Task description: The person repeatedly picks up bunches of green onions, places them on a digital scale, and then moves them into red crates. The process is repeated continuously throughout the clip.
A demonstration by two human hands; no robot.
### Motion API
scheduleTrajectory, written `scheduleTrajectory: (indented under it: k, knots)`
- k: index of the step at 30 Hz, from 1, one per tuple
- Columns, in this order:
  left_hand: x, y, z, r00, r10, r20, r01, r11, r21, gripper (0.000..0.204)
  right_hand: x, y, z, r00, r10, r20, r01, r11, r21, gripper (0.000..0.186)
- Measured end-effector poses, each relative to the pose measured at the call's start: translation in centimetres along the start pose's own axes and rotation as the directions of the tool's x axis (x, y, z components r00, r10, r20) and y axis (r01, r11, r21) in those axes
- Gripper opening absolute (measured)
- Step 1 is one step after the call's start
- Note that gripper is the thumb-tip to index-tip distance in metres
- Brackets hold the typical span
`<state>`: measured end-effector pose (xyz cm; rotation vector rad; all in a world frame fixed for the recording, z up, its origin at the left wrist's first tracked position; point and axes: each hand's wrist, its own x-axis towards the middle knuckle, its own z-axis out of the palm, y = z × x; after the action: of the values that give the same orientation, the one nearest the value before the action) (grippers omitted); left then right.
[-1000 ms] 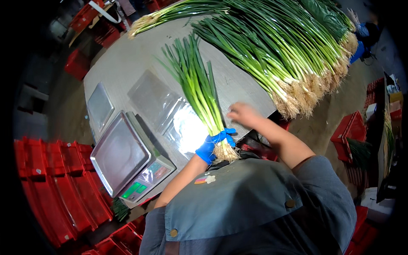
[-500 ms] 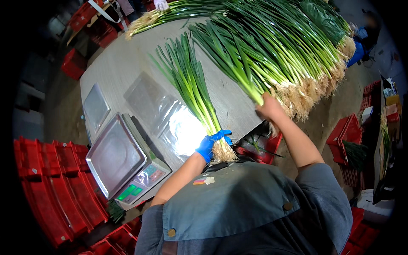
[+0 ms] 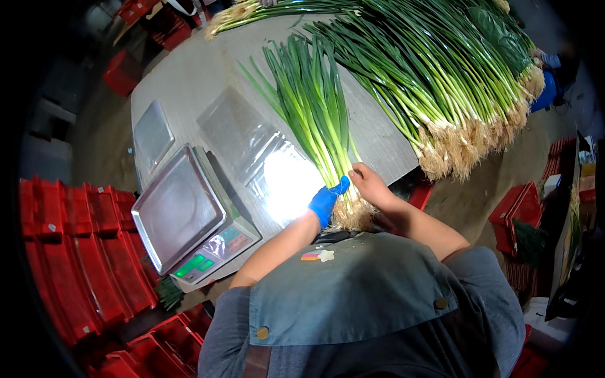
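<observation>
A bunch of green onions (image 3: 313,116) lies over the near part of the table, leaves pointing away and pale roots close to my apron. My left hand (image 3: 325,203), in a blue glove, is wrapped round the white stems just above the roots. My bare right hand (image 3: 372,186) presses against the right side of the same bunch, its fingers closed on stalks there. Some of its fingers are hidden behind the stems. A large heap of green onions (image 3: 435,82) covers the table's right side, with its roots toward the edge.
A digital scale with a metal pan (image 3: 179,208) stands at the left, beside a flat metal plate (image 3: 153,135). Clear plastic bags (image 3: 234,129) lie mid-table, glaring with light. Red crates (image 3: 82,264) are stacked at lower left. Another person's hand (image 3: 268,2) shows at the far edge.
My right hand has come left from beside the heap with its stalks, which now lie against the bunch in my left hand. The bunch looks thicker.
</observation>
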<state>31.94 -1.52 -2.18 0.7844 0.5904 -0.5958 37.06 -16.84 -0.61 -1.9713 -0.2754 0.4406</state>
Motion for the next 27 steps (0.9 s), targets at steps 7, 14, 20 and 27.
scheduleTrajectory:
  k: [7,14,20,27]
  knots:
    - [-0.4,0.4,0.2,0.997,0.022,0.080,-0.016,0.997,-0.070,0.044,1.6,-0.5,-0.2,0.914,0.383,0.133,-0.393,0.758,0.520,0.021]
    - [-1.4,1.2,-0.7,0.974,0.011,0.228,0.046,0.969,-0.242,0.037,2.6,-0.7,-2.2,0.908,0.396,0.136,-0.374,0.625,0.685,0.028]
    - [-2.1,1.8,-1.2,0.955,0.001,0.297,0.037,0.992,-0.124,0.050,4.9,1.6,-7.3,0.912,0.374,-0.170,-0.268,0.855,0.443,0.037]
    - [-3.2,2.2,-0.4,0.959,0.039,0.282,0.007,0.987,-0.161,0.043,6.6,3.8,-10.4,0.834,-0.027,-0.551,-0.028,0.995,-0.092,0.032]
